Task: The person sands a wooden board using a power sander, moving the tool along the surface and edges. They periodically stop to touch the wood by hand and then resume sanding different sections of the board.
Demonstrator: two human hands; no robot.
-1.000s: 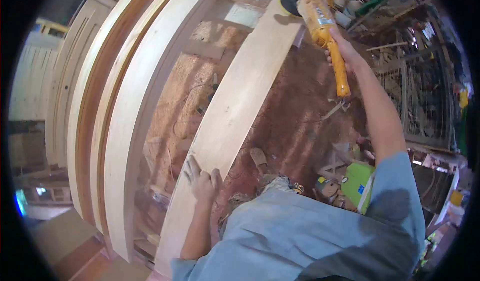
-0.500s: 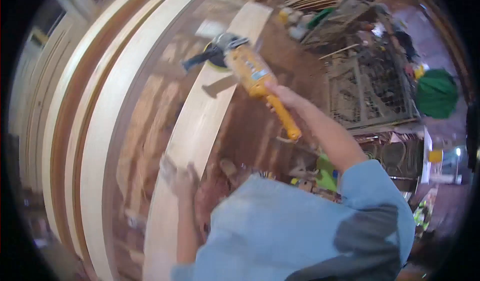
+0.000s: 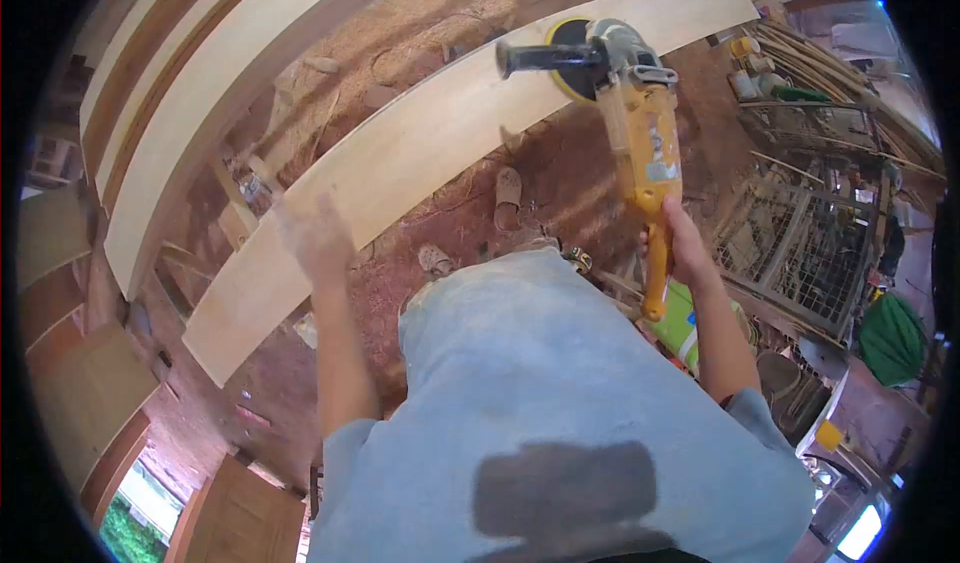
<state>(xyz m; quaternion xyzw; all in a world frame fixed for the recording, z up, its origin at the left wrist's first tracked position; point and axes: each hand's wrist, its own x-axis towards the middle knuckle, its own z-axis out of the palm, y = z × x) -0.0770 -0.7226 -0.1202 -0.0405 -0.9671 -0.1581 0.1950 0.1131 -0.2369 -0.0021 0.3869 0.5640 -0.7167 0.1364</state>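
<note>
A long, pale wooden board (image 3: 430,143) with a slight curve runs from lower left to upper right in front of me. My left hand (image 3: 315,233) rests on its left part, blurred, with its fingers apart. In my right hand (image 3: 683,243) is the rear handle of a yellow angle grinder (image 3: 650,138). The grinder's head and disc are over or against the board's upper right part; whether they touch is hard to tell. Its black side handle points left, and no hand is on it.
Several pale curved boards (image 3: 215,103) stand at the upper left. A metal mesh frame (image 3: 790,253) lies at the right, near a green bundle (image 3: 892,338) and long thin strips. Wooden panels (image 3: 85,403) are at the lower left. My shoes (image 3: 508,198) show on the reddish floor.
The view has turned and shifted, so the board now slopes more across and shows its left end. The grinder appears further right and more upright. My left hand remains on the board.
</note>
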